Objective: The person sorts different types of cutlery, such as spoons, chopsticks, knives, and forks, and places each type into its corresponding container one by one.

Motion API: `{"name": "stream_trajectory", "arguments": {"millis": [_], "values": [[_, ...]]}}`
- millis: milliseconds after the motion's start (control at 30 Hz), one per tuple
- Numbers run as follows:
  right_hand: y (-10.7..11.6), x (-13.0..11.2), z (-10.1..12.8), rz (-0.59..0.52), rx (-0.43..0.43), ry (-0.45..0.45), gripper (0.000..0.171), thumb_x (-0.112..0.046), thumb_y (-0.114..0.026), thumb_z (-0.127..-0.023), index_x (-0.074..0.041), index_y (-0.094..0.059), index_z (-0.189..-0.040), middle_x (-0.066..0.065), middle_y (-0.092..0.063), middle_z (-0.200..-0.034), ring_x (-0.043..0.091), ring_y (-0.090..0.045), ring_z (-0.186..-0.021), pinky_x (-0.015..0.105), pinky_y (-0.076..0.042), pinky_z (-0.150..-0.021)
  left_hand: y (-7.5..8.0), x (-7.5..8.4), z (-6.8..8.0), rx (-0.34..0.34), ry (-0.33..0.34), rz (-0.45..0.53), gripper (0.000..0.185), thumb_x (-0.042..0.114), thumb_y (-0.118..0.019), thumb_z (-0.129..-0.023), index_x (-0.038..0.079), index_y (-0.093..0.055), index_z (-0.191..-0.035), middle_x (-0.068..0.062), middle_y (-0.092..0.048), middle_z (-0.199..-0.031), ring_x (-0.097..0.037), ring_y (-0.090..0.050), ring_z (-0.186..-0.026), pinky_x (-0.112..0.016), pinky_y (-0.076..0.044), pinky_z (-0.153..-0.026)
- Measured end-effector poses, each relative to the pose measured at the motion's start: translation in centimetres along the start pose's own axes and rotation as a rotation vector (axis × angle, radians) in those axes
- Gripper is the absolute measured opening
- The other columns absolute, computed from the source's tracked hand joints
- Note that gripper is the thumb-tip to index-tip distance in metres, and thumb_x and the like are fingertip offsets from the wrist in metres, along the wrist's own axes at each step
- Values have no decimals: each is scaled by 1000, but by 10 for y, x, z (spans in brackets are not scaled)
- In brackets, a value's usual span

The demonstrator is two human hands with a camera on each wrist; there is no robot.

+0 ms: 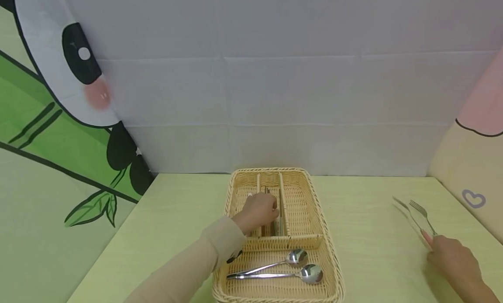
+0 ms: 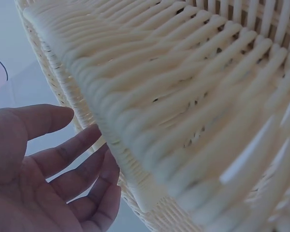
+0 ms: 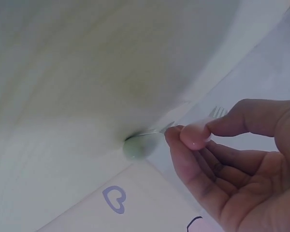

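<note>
Reaching into the tray [image 1: 334,268], the left hand [image 1: 257,211] rests in a narrow rear compartment, fingers relaxed and holding nothing in the wrist view. The right hand [image 1: 452,255], near the desk's right edge, pinches a fork [image 1: 422,215] by the handle. The fork lies flat – long axis running toward the back edge, tines pointing away from the person. A second fork [image 1: 404,209] lies just beside it, so a loose pinch might drag both – or let the handle slip.
</note>
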State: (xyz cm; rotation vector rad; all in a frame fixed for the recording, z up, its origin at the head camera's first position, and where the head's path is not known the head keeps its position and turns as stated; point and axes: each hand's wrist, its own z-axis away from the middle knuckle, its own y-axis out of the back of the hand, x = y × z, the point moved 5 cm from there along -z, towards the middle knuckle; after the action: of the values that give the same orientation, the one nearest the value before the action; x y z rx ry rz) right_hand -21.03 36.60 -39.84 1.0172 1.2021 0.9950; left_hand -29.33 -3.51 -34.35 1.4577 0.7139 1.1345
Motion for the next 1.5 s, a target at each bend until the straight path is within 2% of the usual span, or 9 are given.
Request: {"name": "stream_trajectory", "arguments": {"millis": [133, 300, 400, 533, 667, 933, 1133, 1233, 1500], "values": [[5, -9, 4, 2, 82, 32, 10, -3, -48, -73, -3, -43, -64, 3, -42, -57, 19, -39, -50, 32, -31, -43, 2, 2, 0, 31, -23, -13, 16, 23, -57, -89, 11, -68, -89, 0, -67, -84, -8, -52, -60, -32, -48, -65], [8, -19, 7, -17, 132, 32, 12, -4, -47, -74, -5, -43, -64, 3, -40, -57, 19, -37, -49, 31, -29, -42, 4, 7, 1, 55, -30, 28, 16, 23, -55, -90, 13, -67, -87, 2, -65, -78, -8, -51, -57, -33, -47, -67], [9, -27, 9, -22, 159, 47, 12, -4, -47, -75, -4, -42, -64, 3, -39, -57, 18, -36, -48, 31, -28, -42, 6, 10, 1, 62, -18, 56, 15, 23, -55, -90, 15, -66, -88, 4, -64, -76, -9, -52, -60, -43, -46, -80], [11, -39, 12, -35, 181, 64, 10, -3, -46, -75, -4, -44, -65, 3, -39, -57, 18, -35, -48, 30, -27, -42, 8, 17, 1, 81, -9, 73, 13, 25, -56, -90, 17, -67, -89, 7, -64, -75, -9, -56, -67, -61, -32, -96], [14, -53, 15, -34, 215, 85, 9, -3, -46, -74, -3, -44, -66, 3, -39, -58, 17, -35, -48, 30, -27, -42, 9, 23, 2, 99, -16, 104, 12, 23, -56, -89, 18, -67, -90, 9, -63, -75, -8, -55, -67, -60, -32, -95], [19, -77, 19, -36, 287, 131, 7, -1, -49, -74, -1, -46, -67, 4, -42, -61, 19, -36, -50, 30, -28, -42, 8, 35, 5, 104, -70, 175, 16, 21, -55, -90, 12, -65, -98, 1, -66, -89, -11, -59, -76, -35, -46, -75], [23, -99, 26, -24, 420, 200, 5, 1, -52, -70, -1, -48, -67, 3, -43, -60, 17, -33, -48, 29, -28, -42, 8, 41, 4, 129, -83, 188, 16, 24, -54, -91, 14, -64, -99, 3, -67, -89, -12, -59, -79, -41, -43, -86], [24, -111, 29, -30, 467, 225, 3, 2, -53, -68, 0, -50, -68, 3, -44, -60, 16, -32, -47, 29, -27, -41, 7, 44, 4, 149, -92, 193, 17, 25, -55, -91, 14, -64, -99, 3, -67, -88, -11, -59, -77, -34, -46, -80], [22, -138, 31, -60, 431, 236, 12, 3, -51, -71, 6, -57, -81, 7, -54, -68, 16, -39, -51, 30, -32, -42, 6, 51, 3, 154, -83, 229, 20, 32, -53, -92, 16, -64, -98, 5, -67, -89, -6, -54, -66, -27, -45, -69]]}}
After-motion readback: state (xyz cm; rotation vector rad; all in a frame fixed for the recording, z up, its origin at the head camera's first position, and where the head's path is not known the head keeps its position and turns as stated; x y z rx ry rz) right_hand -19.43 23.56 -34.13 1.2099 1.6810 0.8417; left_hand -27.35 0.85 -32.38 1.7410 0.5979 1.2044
